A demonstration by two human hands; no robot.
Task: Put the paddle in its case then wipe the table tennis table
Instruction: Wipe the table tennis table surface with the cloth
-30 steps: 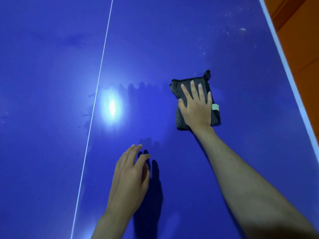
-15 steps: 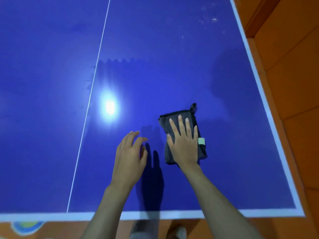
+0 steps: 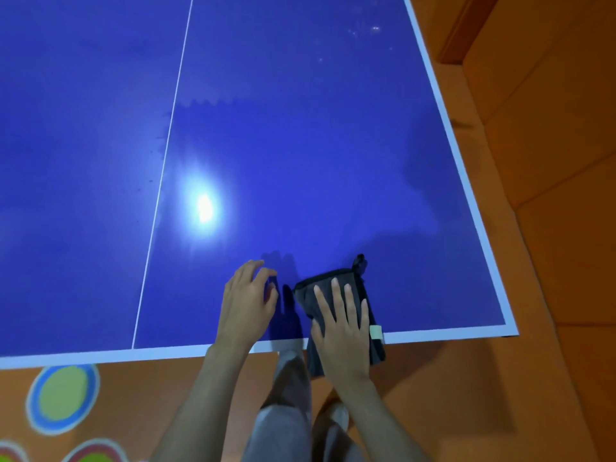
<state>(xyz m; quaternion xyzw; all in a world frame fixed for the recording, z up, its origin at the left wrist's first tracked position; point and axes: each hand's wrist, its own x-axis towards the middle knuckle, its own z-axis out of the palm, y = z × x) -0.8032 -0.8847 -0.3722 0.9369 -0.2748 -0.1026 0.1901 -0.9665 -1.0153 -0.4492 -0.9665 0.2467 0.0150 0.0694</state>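
With right hand [image 3: 343, 328] flat on cloth [image 3: 336, 311] overhanging tabletop [image 3: 300, 145] edge, left hand [image 3: 246, 305] released: could slide off onto floor [image 3: 533, 378].

Both forearms are bare from the lower edge of the view up to the wrists, with no sleeve showing on either. The left hand [image 3: 248, 305] and the right hand [image 3: 343, 331] wear nothing: no glove, ring, watch or band shows. The fingernails are short and plain. Below the arms, the legs are covered by loose light grey trousers [image 3: 286, 395], the cloth falling in soft folds. One foot shows a pale shoe [image 3: 338, 415], too blurred to tell its kind.
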